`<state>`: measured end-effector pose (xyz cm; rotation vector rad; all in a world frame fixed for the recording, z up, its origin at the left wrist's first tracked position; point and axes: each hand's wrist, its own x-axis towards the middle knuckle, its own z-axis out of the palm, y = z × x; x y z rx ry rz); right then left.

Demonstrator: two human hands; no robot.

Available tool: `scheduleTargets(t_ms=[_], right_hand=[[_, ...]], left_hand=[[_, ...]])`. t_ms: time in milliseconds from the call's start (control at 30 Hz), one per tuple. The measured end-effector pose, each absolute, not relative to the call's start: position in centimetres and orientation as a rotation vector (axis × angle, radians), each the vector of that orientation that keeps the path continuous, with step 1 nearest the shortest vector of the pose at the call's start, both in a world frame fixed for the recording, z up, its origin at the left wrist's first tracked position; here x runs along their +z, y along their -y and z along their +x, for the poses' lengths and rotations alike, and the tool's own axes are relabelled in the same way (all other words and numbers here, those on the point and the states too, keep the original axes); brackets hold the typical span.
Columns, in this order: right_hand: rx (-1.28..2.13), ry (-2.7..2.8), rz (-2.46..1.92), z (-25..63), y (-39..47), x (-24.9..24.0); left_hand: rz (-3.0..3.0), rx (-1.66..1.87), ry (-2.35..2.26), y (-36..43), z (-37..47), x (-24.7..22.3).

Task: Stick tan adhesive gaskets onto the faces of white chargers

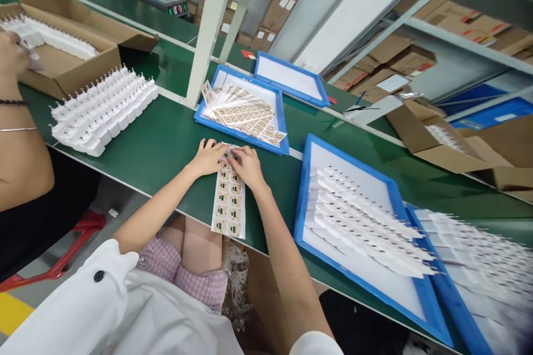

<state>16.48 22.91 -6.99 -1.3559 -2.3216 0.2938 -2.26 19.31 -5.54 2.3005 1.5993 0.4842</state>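
Sticker sheet: a long white strip (229, 199) with two columns of tan labels, each bearing a dark green patch; it lies in front of me on the green tabletop (166, 150), its near end at the front edge.
My left hand: palm down (208, 156), fingers spread and bent, their tips at the sheet's far left corner; I cannot tell whether they pinch it or only press it.
My right hand: laid over the far right corner (247, 165), fingers curled, thumb reaching inward over the upper labels; whether thumb and finger close on a label, I cannot tell.
Between my hands: only a small gap, both sets of fingertips meeting near the sheet's far end.
Sheet tray: a blue-rimmed tray (241, 136) just beyond my hands, more label sheets fanned loosely in it.
Rear tray: another blue-rimmed one (291, 92), behind that, its white floor showing.
Right-hand tray: a larger blue-rimmed tray (303, 194) holding overlapping rows of white pieces (358, 216) with thin dark tips.
White block rows: a cluster (104, 111) with upright pins, on the tabletop to my left.
Cardboard box: open at far left (89, 75), similar rows inside, a co-worker's hand (12, 55) at them.
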Motion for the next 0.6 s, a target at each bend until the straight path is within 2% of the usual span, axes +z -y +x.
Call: scheduleTargets(t_ms=[333, 600], right_hand=[[0.3, 2.297, -1.221, 17.0, -22.2, -8.2], [0.286, 2.282, -1.101, 17.6, -21.9, -8.9]], left_hand=[[2.343, 0.506, -1.644, -18.2, -1.7, -5.3], [2.433, 0.585, -1.667, -17.9, -1.6, -6.8]])
